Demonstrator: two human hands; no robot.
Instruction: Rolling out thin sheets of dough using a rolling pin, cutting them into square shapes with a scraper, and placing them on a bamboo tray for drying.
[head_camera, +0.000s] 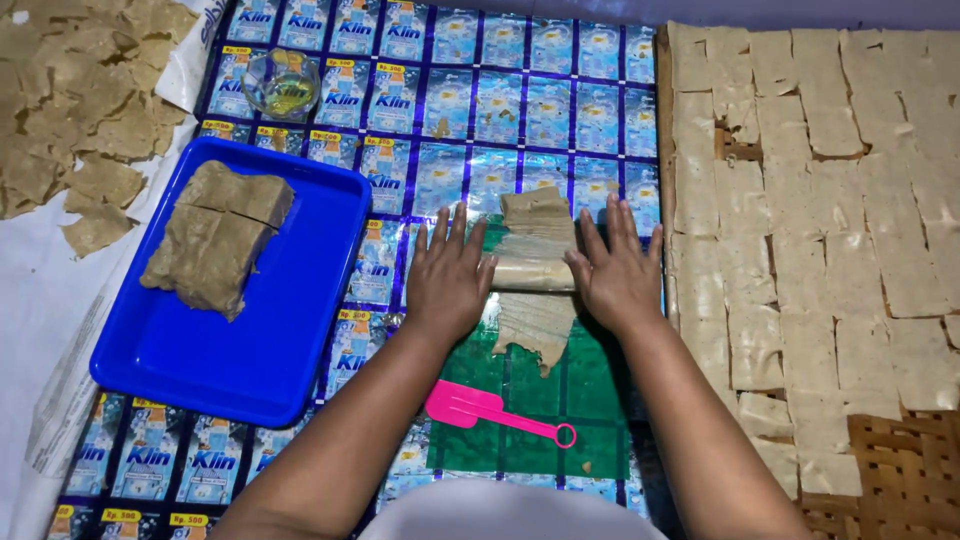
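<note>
Grip: both hands lie open and flat, palms down, left hand (447, 278) and right hand (617, 272) flanking a clear rolling pin (531, 272). Its long axis runs left to right between them, across a thin dough strip (535, 290) stretching away from the person, on the printed plastic sheet (470, 130).

the tray (160, 350) is bright blue and holds an olive-brown dough block (215, 235). the spatula (480, 408) is hot pink. the mat (520, 120) is a shiny blue and purple grid of printed sachets, with a green patch. the flattened sheets (830, 220) are pale beige on a brown woven rack (910, 470).
</note>
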